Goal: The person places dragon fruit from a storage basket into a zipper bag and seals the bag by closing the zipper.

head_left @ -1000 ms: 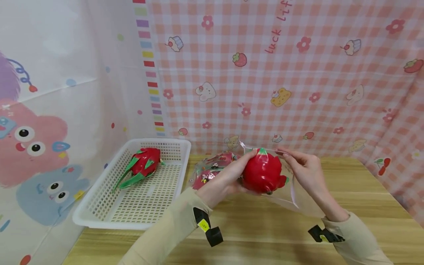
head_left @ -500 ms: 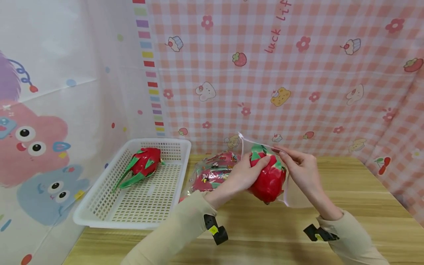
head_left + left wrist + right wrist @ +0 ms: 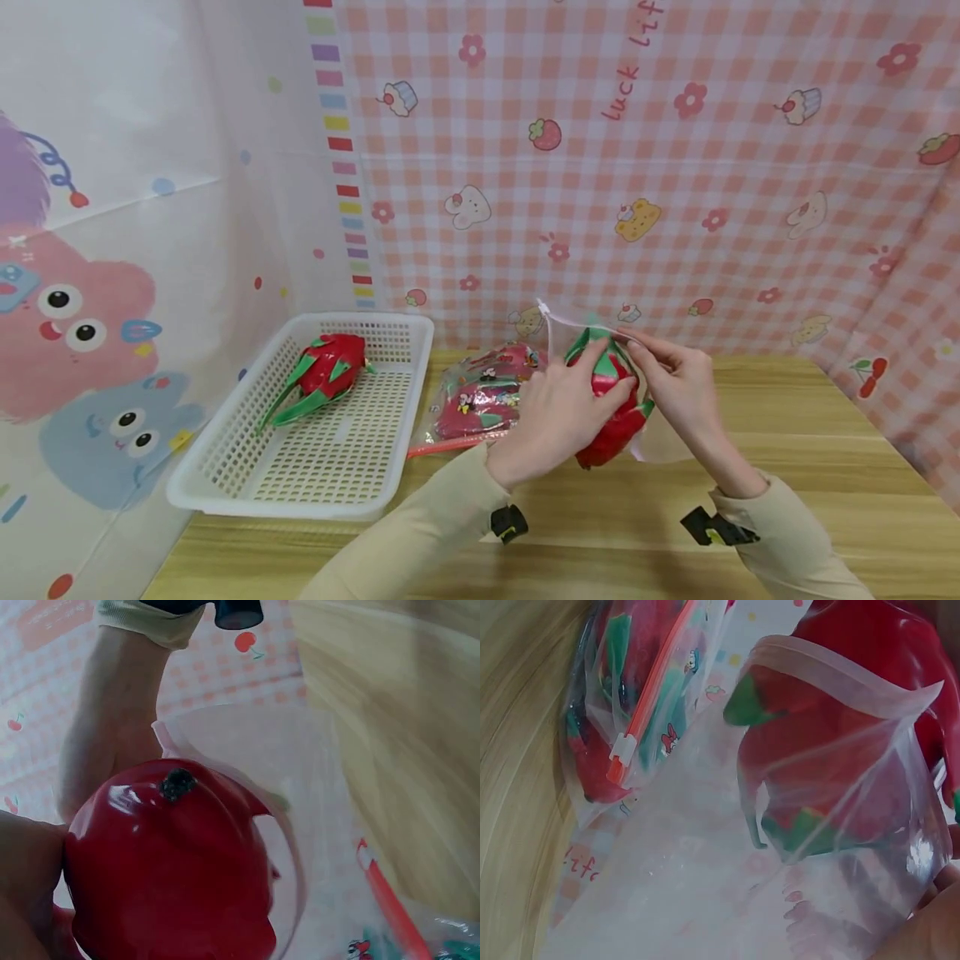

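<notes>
A red dragon fruit with green leaf tips (image 3: 606, 442) is partly inside a clear zip bag (image 3: 666, 442), at the mouth of the bag. My left hand (image 3: 555, 408) grips the fruit from the left, fingers and thumb on its leafy upper side. At the bag's rim, the right hand (image 3: 678, 375) pinches the edge between thumb and fingers. Through the film in the right wrist view, part of the fruit (image 3: 817, 772) shows behind the white zip strip. Its smooth end with a dark stem (image 3: 178, 784) faces the left wrist camera.
Beside the hands lies a filled patterned zip bag (image 3: 480, 400) with a red slider strip (image 3: 457, 444). On the left stands a white perforated basket (image 3: 422, 367), holding another dragon fruit (image 3: 330, 367). The wooden table (image 3: 787, 517) meets a checked cloth (image 3: 750, 250) behind.
The dragon fruit has turned from its round end facing the camera to leaf tips upward, overlapping the bag's mouth. My left hand has shifted over its top; the right hand keeps its pinch.
</notes>
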{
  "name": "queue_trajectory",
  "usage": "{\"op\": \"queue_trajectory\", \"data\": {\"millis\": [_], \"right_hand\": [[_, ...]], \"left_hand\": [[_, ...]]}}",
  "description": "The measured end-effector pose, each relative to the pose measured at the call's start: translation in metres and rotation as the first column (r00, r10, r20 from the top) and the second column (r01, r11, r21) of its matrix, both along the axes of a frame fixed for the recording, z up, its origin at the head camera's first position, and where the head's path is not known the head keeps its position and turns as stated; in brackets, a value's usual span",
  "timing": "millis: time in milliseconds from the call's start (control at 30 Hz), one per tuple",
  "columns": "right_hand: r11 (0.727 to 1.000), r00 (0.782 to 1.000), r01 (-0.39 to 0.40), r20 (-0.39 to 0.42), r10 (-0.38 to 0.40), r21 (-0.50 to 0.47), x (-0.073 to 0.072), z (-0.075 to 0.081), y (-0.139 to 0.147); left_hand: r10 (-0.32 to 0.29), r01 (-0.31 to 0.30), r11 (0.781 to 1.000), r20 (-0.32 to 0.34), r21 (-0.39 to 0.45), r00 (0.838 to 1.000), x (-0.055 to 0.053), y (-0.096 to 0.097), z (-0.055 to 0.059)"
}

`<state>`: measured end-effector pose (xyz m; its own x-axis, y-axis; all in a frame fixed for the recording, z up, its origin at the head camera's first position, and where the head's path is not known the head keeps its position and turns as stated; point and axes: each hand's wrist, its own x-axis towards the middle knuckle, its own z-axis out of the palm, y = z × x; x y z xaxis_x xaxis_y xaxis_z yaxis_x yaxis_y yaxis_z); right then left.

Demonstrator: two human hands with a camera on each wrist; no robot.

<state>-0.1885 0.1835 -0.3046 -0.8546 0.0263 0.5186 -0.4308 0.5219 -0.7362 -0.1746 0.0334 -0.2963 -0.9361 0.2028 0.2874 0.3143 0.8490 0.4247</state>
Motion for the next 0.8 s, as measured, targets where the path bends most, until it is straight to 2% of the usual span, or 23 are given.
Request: {"op": "queue_trajectory", "data": {"millis": [233,333,467,567,700,800], "right_hand": [[1.000,1.000,-0.012,0.012,0.012,-0.005,0.000,0.000,0.000],[1.000,0.999,-0.002,0.048,0.002,-0.018,0.001,0.001,0.000],[0.999,0.995,0.031,0.100,-0.028,-0.026,0.001,0.002,0.001],[0.999,0.994,0.015,0.113,-0.010,-0.039,0.001,0.003,0.001],[0.998,0.994,-0.033,0.098,0.039,-0.059,0.002,0.003,-0.001],[0.998,0.994,-0.023,0.103,0.028,-0.052,0.003,0.003,-0.004]], "left_hand": [[0.053,-0.060,0.996,-0.096,-0.066,0.994,-0.004,0.004,0.004],[0.080,-0.086,0.995,-0.113,-0.051,0.990,-0.009,0.004,0.006],[0.083,-0.080,0.995,-0.047,0.061,0.995,-0.016,0.002,0.010],[0.085,-0.087,0.990,0.020,0.108,0.996,-0.021,0.000,0.014],[0.118,-0.122,0.991,0.073,0.055,0.990,-0.025,-0.002,0.017],[0.145,-0.146,0.989,0.095,0.002,0.985,-0.026,0.000,0.017]]}}
